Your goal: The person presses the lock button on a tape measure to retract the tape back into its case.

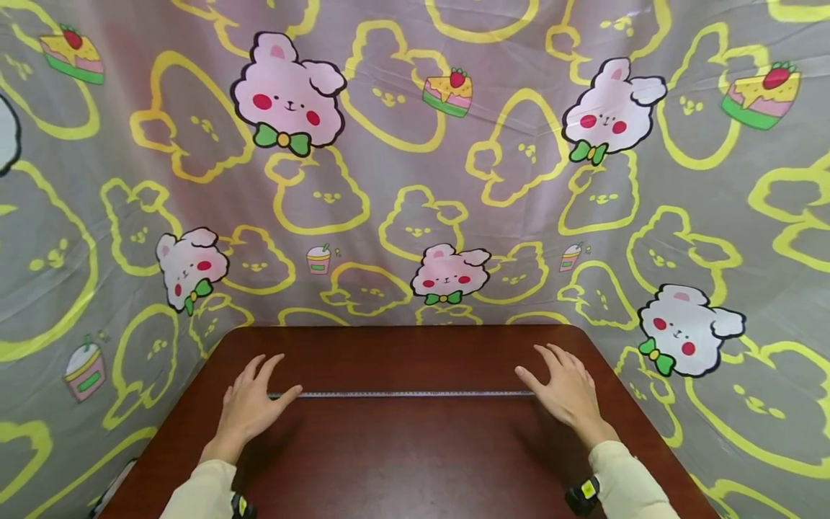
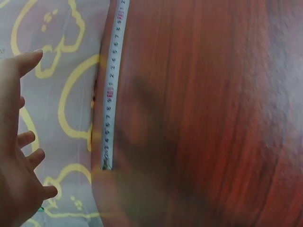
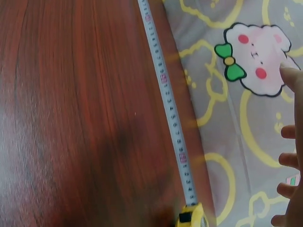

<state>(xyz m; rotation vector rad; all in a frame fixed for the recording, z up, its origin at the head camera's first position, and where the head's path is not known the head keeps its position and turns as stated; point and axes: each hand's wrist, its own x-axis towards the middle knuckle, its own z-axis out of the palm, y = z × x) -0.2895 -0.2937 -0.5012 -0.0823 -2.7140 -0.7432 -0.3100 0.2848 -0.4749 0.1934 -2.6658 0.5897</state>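
Note:
A tape measure blade [image 1: 408, 394] lies drawn out straight across the brown table, running from side to side. In the right wrist view its yellow case [image 3: 192, 216] sits at the blade's right end; in the head view the right hand hides it. The blade's metal end hook [image 2: 106, 166] shows in the left wrist view. My left hand [image 1: 249, 404] hovers near the hook end, fingers spread, holding nothing. Over the case end, my right hand [image 1: 565, 386] is likewise raised with loosely bent, parted fingers and nothing in them.
The dark wooden table [image 1: 402, 461] has rounded far corners. A grey curtain [image 1: 389, 166] with yellow outlines and cartoon bunnies hangs behind it and along both sides. Dark wrist cameras with yellow marks, such as the right one [image 1: 583, 496], are worn below the sleeves.

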